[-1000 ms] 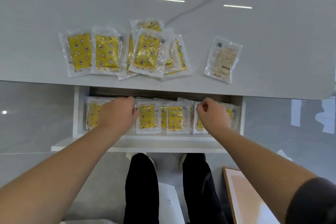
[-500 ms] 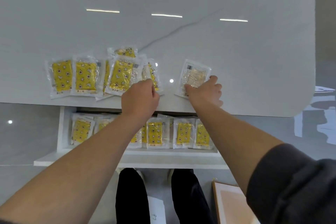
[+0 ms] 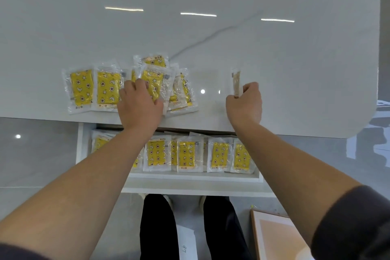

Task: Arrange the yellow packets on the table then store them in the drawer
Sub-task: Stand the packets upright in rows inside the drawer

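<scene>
2 bare forearms reach into view, uncovered from wrist to near the elbow. The left hand [image 3: 140,104] and the right hand [image 3: 244,103] carry no rings, watch or gloves that can be seen. Each arm ends in a dark grey sleeve [image 3: 354,224] — soft, matte fabric, pushed up, plain with no print; the left one shows only as a sliver at the bottom corner. Below, 2 legs in black trousers [image 3: 159,228] — plain — and pale shoe toes [image 3: 167,199] just above them.

Glossy white marble-look table [image 3: 211,44] mirrors lights; yellow packets [image 3: 108,88] in crinkly clear plastic; drawer [image 3: 190,183] matt white.
</scene>
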Tool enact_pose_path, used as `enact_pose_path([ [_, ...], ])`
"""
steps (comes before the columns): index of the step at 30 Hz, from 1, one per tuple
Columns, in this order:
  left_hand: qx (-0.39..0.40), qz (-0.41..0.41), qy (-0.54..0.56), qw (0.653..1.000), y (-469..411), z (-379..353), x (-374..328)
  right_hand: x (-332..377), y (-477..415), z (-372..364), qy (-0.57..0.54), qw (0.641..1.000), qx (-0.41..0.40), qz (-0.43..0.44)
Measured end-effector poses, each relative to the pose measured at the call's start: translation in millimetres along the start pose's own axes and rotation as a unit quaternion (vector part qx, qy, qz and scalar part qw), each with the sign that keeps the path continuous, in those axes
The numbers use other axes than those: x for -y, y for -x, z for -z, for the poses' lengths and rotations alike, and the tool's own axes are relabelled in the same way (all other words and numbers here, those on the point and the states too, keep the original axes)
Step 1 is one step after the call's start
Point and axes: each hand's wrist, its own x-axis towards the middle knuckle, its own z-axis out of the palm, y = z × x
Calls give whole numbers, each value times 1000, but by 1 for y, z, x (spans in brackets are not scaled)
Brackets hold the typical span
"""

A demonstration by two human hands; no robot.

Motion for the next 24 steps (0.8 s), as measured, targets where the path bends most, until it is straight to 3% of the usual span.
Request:
enact_pose_path([
  [3,15,21,-10,1000,-7,-1,2,9,3,-1,224,965,-26,135],
  [6,32,27,-30,999,-14,-6,2,8,3,-15,372,913,31,167],
  [9,42,36,-30,998,-21,-11,2,7,11,-33,360,916,69,163],
  [12,35,58,20,998,-29,-10,0,9,10,-37,313,937,36,153],
  [17,30,111,132,985,-37,-5,2,15,-6,-33,294,955,16,37],
  [24,108,65,236,964,-32,-5,14,15,-13,-32,249,965,67,-44],
])
